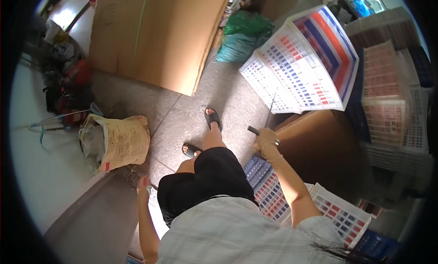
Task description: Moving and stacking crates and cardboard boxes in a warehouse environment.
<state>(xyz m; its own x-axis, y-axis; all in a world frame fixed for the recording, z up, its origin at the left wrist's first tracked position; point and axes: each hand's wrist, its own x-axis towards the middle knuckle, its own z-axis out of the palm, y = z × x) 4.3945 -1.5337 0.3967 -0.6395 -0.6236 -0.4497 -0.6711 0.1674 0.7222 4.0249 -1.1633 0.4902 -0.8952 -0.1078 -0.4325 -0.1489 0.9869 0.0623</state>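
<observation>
My right hand is closed around a short dark stick-like handle, whose kind I cannot make out. It hangs over the edge of a brown cardboard box. Just beyond it, a large printed sheet with red and blue blocks and stripes stands tilted. Down at my left side, my left hand looks closed, with a small whitish thing showing at its fingers, too small to name. The nearest thing to that hand is a yellowish sack, its mouth gaping.
A big cardboard sheet leans ahead, beside green plastic bags. Stacks of printed sheets line the right, and more printed sheets lie near my right arm. Dark clutter fills the far left. My sandalled feet stand on grey floor.
</observation>
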